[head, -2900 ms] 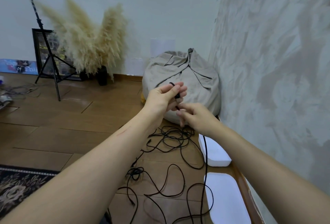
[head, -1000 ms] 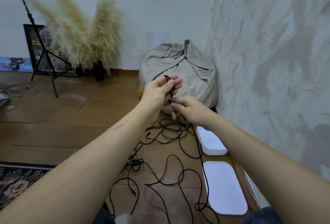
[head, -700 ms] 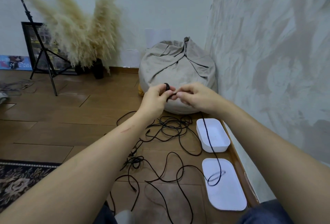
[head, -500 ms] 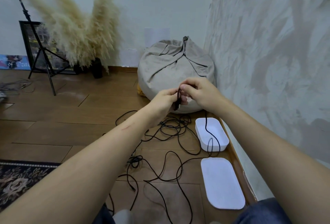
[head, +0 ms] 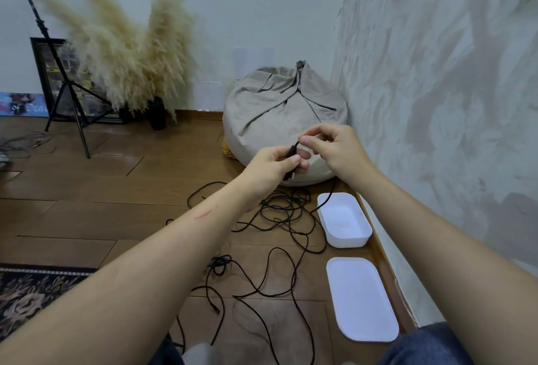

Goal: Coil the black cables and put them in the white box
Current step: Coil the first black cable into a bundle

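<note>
Left hand (head: 273,166) grips a small flattened coil (head: 292,151) of thin black cable. Right hand (head: 334,149) pinches the same strand just above it, thumb against forefinger. Other black cables (head: 285,213) lie in loose tangled loops on the wood-plank floor (head: 87,204), beside the smooth, round-cornered white box (head: 346,241). A flat white lid (head: 361,300) lies nearer, apart.

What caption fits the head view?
Left hand holds a small black cable coil while right hand pinches the strand; white box open beside loose cables.
</note>
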`<control>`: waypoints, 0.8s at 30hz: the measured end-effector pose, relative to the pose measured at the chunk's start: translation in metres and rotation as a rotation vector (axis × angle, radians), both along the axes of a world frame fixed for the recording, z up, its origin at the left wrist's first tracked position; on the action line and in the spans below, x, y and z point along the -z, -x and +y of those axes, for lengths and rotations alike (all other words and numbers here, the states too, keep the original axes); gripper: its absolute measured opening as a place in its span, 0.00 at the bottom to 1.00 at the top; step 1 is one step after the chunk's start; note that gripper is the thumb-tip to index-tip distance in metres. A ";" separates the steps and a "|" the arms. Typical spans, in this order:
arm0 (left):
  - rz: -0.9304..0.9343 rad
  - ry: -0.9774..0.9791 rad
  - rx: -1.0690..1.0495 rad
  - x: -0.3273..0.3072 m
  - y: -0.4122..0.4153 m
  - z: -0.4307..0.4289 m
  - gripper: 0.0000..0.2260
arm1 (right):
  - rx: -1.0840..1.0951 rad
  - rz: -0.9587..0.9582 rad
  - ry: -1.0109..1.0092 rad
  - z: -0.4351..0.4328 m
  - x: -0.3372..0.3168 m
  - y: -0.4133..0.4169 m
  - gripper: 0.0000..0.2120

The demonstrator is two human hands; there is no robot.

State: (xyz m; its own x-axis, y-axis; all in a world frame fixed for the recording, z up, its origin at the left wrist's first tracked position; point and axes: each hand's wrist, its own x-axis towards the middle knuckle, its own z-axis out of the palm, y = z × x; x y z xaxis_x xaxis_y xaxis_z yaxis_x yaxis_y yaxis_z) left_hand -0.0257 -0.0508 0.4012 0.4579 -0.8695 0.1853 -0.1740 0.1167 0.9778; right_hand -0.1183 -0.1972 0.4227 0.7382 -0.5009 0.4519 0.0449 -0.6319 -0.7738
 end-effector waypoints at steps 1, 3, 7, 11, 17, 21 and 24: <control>0.017 0.009 -0.001 0.000 0.000 0.000 0.09 | 0.001 -0.009 -0.018 0.000 0.000 0.001 0.03; 0.062 0.017 0.016 0.000 0.000 0.001 0.08 | -0.009 -0.013 -0.048 0.000 -0.001 0.003 0.06; 0.105 0.005 0.047 -0.002 -0.001 0.004 0.10 | -0.049 0.007 -0.049 0.000 -0.002 0.007 0.07; 0.126 -0.038 0.091 -0.005 -0.003 0.006 0.13 | -0.051 0.055 0.010 -0.003 -0.002 0.005 0.06; 0.221 -0.042 0.209 -0.019 -0.001 0.012 0.13 | -0.098 0.050 -0.147 0.000 -0.005 0.010 0.09; 0.334 0.076 0.213 -0.031 -0.001 0.014 0.12 | -0.163 0.079 -0.243 0.008 0.003 0.005 0.08; 0.446 0.211 0.124 -0.038 -0.002 0.010 0.10 | -0.204 0.199 -0.132 0.025 0.012 -0.002 0.13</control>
